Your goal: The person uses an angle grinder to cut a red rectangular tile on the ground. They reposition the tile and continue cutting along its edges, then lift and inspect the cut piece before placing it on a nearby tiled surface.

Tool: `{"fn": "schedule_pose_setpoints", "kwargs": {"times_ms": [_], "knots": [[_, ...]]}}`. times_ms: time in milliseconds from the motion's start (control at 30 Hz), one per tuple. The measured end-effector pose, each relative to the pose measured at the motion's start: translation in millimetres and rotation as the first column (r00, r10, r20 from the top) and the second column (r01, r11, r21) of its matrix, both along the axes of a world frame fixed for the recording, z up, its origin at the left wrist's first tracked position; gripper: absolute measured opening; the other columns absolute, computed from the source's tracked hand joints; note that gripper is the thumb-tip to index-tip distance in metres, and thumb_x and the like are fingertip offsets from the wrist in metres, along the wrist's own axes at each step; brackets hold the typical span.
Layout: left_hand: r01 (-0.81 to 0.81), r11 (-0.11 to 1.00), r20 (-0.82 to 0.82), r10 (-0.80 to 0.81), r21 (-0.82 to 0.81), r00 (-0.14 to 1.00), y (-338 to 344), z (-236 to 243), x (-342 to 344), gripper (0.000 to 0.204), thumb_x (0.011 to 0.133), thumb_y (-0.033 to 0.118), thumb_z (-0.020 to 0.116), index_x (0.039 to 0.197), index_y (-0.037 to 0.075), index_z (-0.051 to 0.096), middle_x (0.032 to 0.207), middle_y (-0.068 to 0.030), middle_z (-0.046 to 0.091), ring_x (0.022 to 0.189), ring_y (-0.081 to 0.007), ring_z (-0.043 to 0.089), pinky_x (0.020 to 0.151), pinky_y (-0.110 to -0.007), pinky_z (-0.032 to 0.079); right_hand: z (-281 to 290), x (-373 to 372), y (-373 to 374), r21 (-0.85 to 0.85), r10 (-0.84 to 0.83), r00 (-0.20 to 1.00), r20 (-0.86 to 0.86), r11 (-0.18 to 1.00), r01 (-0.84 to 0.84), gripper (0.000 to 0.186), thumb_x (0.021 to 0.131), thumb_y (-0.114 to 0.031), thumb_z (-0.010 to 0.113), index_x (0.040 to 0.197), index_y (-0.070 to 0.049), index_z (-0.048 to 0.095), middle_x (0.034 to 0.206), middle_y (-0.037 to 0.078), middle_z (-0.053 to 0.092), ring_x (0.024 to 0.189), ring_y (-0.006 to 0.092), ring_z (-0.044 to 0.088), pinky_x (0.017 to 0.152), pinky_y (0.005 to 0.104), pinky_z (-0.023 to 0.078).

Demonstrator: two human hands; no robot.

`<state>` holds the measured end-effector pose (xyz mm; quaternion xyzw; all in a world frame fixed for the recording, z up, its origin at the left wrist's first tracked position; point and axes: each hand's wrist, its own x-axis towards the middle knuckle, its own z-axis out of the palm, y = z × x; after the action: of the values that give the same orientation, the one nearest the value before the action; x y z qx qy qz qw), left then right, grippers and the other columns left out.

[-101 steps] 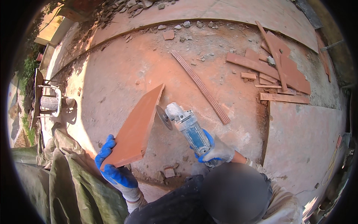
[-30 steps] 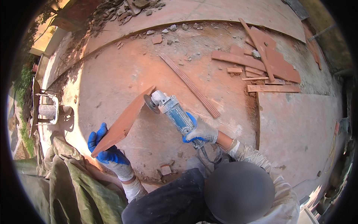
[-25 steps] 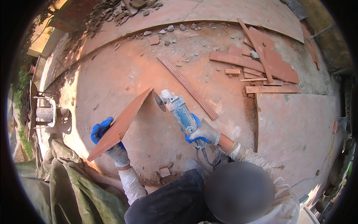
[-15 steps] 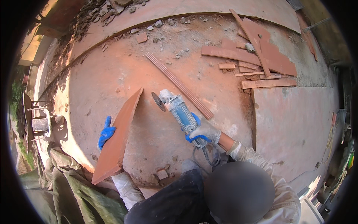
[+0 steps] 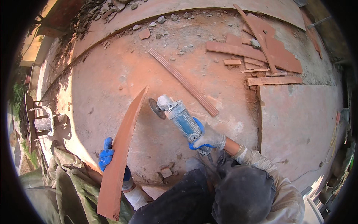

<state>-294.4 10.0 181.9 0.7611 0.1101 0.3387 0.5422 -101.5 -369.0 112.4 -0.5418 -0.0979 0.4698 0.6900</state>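
Daylight, bright overall; floor (image 5: 108, 104) around both hands in soft, even shade. Direct sun limited to a strip left of the left hand (image 5: 107, 155), nearly washed out along its edge, with dappled shadow farther ahead. Wheelbarrow (image 5: 44, 124), out past that strip, throws a dark, hard-edged shadow. Small glare patch low, to the right of the right hand (image 5: 209, 137). Deep gloom at far right. Grinder (image 5: 182, 118) reads reasonably sharp. Fisheye: black rim all round, slab edge ahead of the hands bowed; periphery stretched, softer, fine detail lost.
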Motion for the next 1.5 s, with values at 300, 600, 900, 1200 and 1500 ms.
{"fn": "schedule_pose_setpoints", "kwargs": {"times_ms": [300, 600, 900, 1200, 1500], "knots": [[0.125, 0.963, 0.033, -0.137, 0.239, 0.99, 3, 10, -12, 0.027, 0.101, 0.008, 0.07, 0.127, 0.01, 0.067, 0.091, -0.0006, 0.047, 0.1, -0.0198, 0.057, 0.102, -0.04, 0.047, 14, 10, -1, -0.012, 0.029, 0.99, 0.137, 1.0, -0.028, 0.094, 0.064, -0.019, 0.095, 0.146, 0.0, 0.053, 0.124, 0.007, 0.063, 0.114, 0.0187, 0.058, 0.103, 0.0343, 0.05], [0.247, 0.936, 0.022, -0.261, 0.252, 0.965, -10, 28, -10, 0.033, 0.107, 0.022, 0.065, 0.14, 0.02, 0.063, 0.091, 0.0015, 0.038, 0.089, -0.0184, 0.043, 0.089, -0.039, 0.037, 7, 0, 5, 0.007, -0.044, 0.983, 0.177, 0.999, 0.043, 0.097, 0.064, -0.017, 0.097, 0.15, -0.001, 0.055, 0.12, 0.004, 0.066, 0.109, 0.0148, 0.061, 0.099, 0.0327, 0.054], [0.241, 0.945, 0.157, -0.278, 0.219, 0.948, -8, 24, -17, 0.017, 0.108, 0.024, 0.065, 0.123, 0.018, 0.061, 0.095, -0.0002, 0.044, 0.096, -0.0237, 0.047, 0.092, -0.042, 0.042, 16, 7, 1, -0.042, 0.044, 0.986, 0.16, 0.998, -0.038, 0.094, 0.063, -0.019, 0.096, 0.144, 0.001, 0.053, 0.124, 0.007, 0.062, 0.113, 0.0177, 0.057, 0.103, 0.0335, 0.051], [0.397, 0.918, 0.421, -0.367, 0.018, 0.83, -16, 15, -21, 0.014, 0.104, 0.012, 0.068, 0.097, 0.008, 0.057, 0.1, -0.0087, 0.059, 0.118, -0.0428, 0.061, 0.112, -0.067, 0.048, 16, 3, -1, -0.009, 0.016, 0.998, 0.064, 1.0, -0.016, 0.107, 0.065, -0.005, 0.094, 0.161, -0.004, 0.046, 0.117, 0.006, 0.07, 0.104, 0.0164, 0.068, 0.092, 0.0356, 0.061], [0.444, 0.889, 0.396, -0.45, 0.115, 0.8, -26, 35, -5, 0.017, 0.098, 0.021, 0.078, 0.102, 0.009, 0.068, 0.102, -0.0118, 0.069, 0.105, -0.0364, 0.07, 0.105, -0.073, 0.048, 7, 3, -3, 0.074, -0.028, 0.979, 0.202, 0.997, 0.013, 0.106, 0.065, 0.0, 0.093, 0.16, -0.004, 0.048, 0.119, 0.007, 0.072, 0.102, 0.0163, 0.072, 0.09, 0.0359, 0.063]]}}
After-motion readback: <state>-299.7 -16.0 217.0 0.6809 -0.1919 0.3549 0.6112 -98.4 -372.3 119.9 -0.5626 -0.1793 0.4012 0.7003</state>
